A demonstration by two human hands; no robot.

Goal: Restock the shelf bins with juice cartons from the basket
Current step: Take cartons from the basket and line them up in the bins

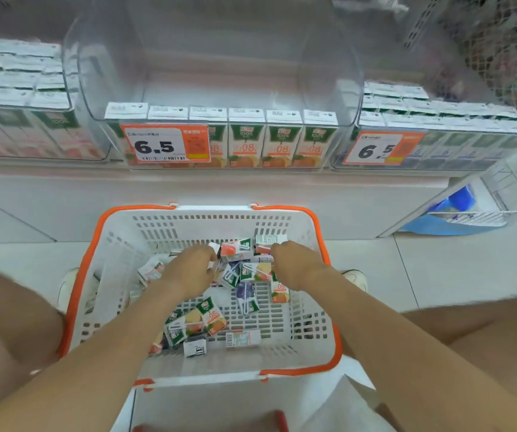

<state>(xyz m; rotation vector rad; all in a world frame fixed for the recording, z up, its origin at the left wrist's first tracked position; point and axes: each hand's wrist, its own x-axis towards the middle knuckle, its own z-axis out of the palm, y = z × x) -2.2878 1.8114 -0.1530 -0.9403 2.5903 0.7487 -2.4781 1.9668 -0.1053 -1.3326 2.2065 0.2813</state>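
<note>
Both hands were down inside the basket (120,244), knuckles up, fingers curled under. The left hand (190,269) sat over the loose pile at the far-middle of the basket floor, fingers bent down among the cartons; whether it actually gripped one could not be told, fingertips hidden. The right hand (294,263) was just beside it to the right, fingers curled at a white-topped carton (270,239) near the far wall; contact looked likely but grip not clear. Between the two hands lay a red-and-green carton (236,249) on its side, with more juice cartons (201,319) scattered flat and tilted across the slotted floor, orange, purple and mixed-fruit prints, none upright. The basket was white plastic with orange handles (79,275) folded down along the rim, resting on the pale tiled floor between the person's bare knees. Beyond it stood the low shelf with three clear bins. The middle bin (349,88) held only a front row of orange-juice cartons (246,137), empty space behind, with an orange price tag (165,145) reading 6.5 on its front. The left bin (73,104) was packed with cartons. The right bin (357,126) was also full, with another 6.5 tag (381,148). A white wire rack (500,194) with blue packaging sat lower right.
</note>
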